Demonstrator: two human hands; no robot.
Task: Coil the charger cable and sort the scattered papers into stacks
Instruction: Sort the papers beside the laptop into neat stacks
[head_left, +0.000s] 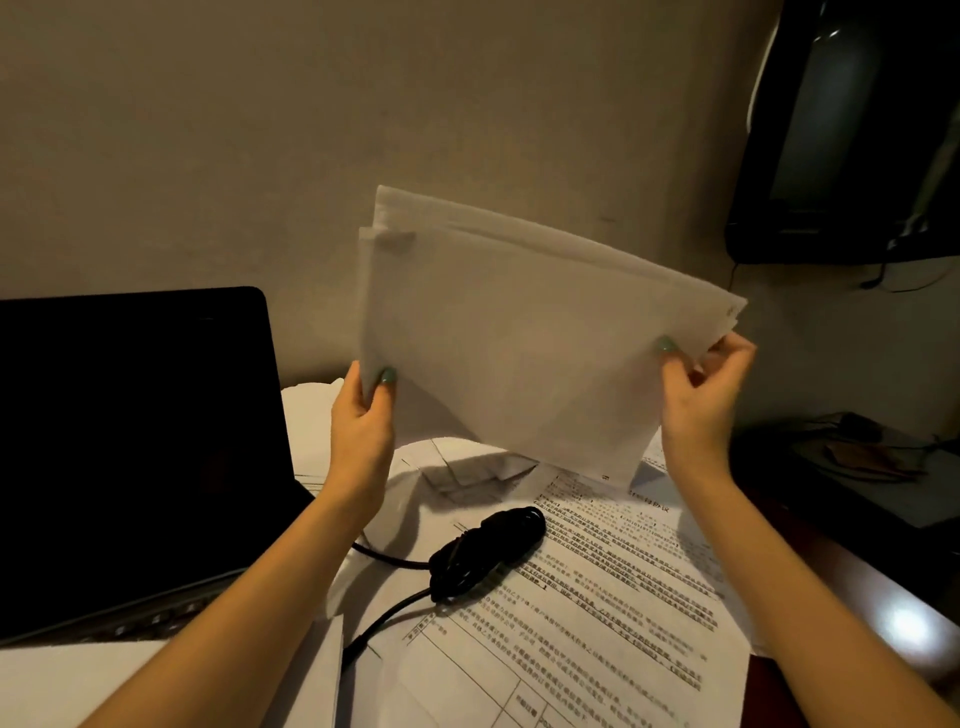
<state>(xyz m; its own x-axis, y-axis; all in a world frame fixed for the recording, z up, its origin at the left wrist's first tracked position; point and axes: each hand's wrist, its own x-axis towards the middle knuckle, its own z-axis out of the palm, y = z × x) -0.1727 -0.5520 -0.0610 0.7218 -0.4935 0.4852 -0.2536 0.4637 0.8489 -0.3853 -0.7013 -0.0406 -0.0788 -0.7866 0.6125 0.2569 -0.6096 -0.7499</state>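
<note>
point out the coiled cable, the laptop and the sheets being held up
coiled cable (485, 553), head view, middle of the black bundle
laptop (135, 441), head view, on its dark screen
held sheets (519, 353), head view, centre of the front sheet

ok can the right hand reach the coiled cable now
Probably not yet: the right hand pinches the raised sheaf of papers. The coiled cable lies uncovered below, so once freed, likely yes.

One camera sits on the person's head. It looks forward and down, from close by. The left hand (362, 415) and right hand (702, 397) are in the middle. The bench (841, 571) is under the hands, the wall (208, 130) behind them.
</note>
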